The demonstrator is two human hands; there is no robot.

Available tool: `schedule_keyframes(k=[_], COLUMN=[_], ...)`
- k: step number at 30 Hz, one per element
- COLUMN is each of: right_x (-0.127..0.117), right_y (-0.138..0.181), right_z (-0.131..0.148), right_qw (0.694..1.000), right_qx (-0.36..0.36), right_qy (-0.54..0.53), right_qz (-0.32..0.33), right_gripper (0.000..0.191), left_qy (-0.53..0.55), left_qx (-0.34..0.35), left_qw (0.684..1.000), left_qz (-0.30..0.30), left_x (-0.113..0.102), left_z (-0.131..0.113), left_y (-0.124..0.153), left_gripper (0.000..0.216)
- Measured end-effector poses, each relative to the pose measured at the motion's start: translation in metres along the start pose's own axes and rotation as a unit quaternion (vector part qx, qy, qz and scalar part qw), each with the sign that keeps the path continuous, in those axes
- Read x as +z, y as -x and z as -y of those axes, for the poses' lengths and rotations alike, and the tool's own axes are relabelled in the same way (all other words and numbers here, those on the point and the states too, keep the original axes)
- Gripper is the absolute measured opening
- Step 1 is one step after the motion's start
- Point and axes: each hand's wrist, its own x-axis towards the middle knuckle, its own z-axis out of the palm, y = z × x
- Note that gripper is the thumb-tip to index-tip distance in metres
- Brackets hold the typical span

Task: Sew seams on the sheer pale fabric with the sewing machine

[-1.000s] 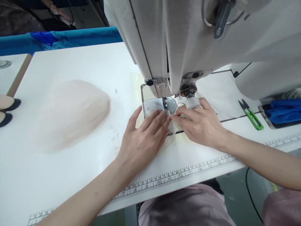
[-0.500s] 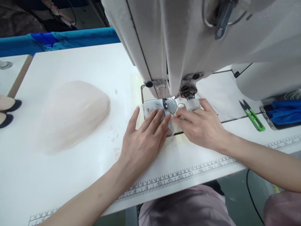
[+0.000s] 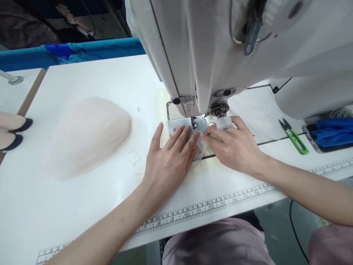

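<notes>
head view: the small sheer fabric piece (image 3: 199, 151) lies flat on the needle plate (image 3: 201, 125) of the sewing machine (image 3: 220, 55), right at the presser foot (image 3: 193, 123), and it looks almost weightless, limp and see-through, the sort of stuff that would likely crease or skid on the smooth metal (so flat fingertips near the needle seem a safer hold than any grab at an edge). the left hand (image 3: 168, 165) lies palm down with its fingers spread and their tips pressed on the fabric just left of the foot, thumb splayed out to the side, wrist low on the white table (image 3: 82, 206). the right hand (image 3: 234, 147) comes in from the right, index finger stretched flat on the fabric so its tip nearly meets the left fingertips, the other fingers loosely curled; whether it pinches an edge i cannot tell. a heap of pale pink sheer fabric (image 3: 88, 132) sits well apart to the left, green thread snips (image 3: 295, 137) lie to the right, and a printed ruler strip (image 3: 215, 207) runs along the table's near edge.
</notes>
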Motion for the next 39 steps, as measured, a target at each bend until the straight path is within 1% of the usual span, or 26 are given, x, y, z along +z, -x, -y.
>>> schedule_keyframes(k=[5, 11, 18, 23, 28, 32, 35, 37, 39], right_x=[0.000, 0.000, 0.002, 0.003, 0.004, 0.003, 0.002, 0.001, 0.001], right_y=[0.000, 0.001, 0.001, 0.000, 0.000, 0.000, 0.000, 0.000, 0.000], right_z=[0.001, 0.002, 0.001, 0.001, 0.000, 0.000, 0.000, 0.000, -0.001], right_qw=[1.000, 1.000, 1.000, 1.000, 1.000, 1.000, 1.000, 1.000, 0.999], right_qx=[-0.002, -0.007, -0.005, -0.005, -0.005, -0.005, 0.001, -0.002, -0.019], right_qy=[-0.002, 0.000, -0.001, -0.002, 0.005, 0.006, 0.003, -0.011, -0.038], right_qz=[0.000, -0.001, -0.017, -0.007, -0.002, 0.005, 0.006, -0.008, -0.026], right_gripper=[0.027, 0.027, 0.027, 0.026, 0.025, 0.026, 0.026, 0.026, 0.025], left_qy=[-0.002, 0.004, 0.018, -0.001, 0.009, 0.010, 0.007, 0.022, 0.057], left_qx=[0.002, -0.008, -0.019, -0.014, -0.019, -0.019, -0.006, 0.007, 0.024], left_qw=[1.000, 1.000, 1.000, 1.000, 0.999, 1.000, 1.000, 0.999, 0.998], left_qz=[-0.011, -0.006, -0.018, -0.016, -0.024, -0.017, -0.025, -0.038, -0.023], left_x=[0.000, 0.000, 0.003, 0.002, 0.003, 0.004, -0.003, -0.012, -0.023], left_z=[-0.002, -0.002, -0.002, 0.000, 0.001, 0.002, 0.003, 0.003, 0.003], left_y=[0.000, -0.001, 0.000, -0.003, -0.004, -0.004, -0.003, -0.001, 0.000], left_gripper=[0.036, 0.036, 0.035, 0.034, 0.032, 0.033, 0.033, 0.028, 0.022])
